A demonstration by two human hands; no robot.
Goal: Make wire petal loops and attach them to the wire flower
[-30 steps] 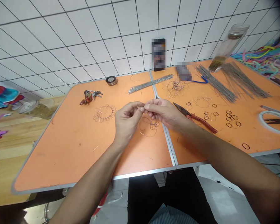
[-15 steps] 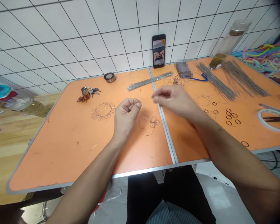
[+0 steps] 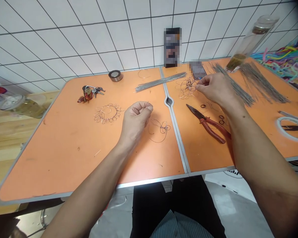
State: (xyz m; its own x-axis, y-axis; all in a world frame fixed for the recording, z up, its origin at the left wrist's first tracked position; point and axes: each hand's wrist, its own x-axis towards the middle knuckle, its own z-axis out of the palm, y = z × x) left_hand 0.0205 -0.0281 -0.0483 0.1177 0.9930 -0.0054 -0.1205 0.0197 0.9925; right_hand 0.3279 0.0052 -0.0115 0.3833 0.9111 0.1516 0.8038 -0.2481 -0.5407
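Note:
My left hand (image 3: 137,117) is above the middle of the orange table, closed in a pinch; whatever thin thing is between the fingertips is too small to make out. Beside it on the right lies a small wire flower with a loose curved tail (image 3: 164,127). To its left rests a ring of looped copper wire (image 3: 107,113). Farther back, my right hand (image 3: 217,89) pinches the edge of a copper wire flower (image 3: 189,84). Red-handled pliers (image 3: 206,122) lie below my right hand, partly covered by the forearm.
A bundle of straight wires (image 3: 161,81) crosses the table seam. Behind stand a phone (image 3: 172,48) and a glass bottle (image 3: 250,44). A tape roll (image 3: 115,75) and keys (image 3: 94,92) are at left. More grey wires (image 3: 264,82) and a white ring (image 3: 290,132) lie right.
My right hand has moved right and back to the copper wire flower, uncovering the pliers and the table hinge. My left hand remains closed in about the same place. The view has shifted slightly.

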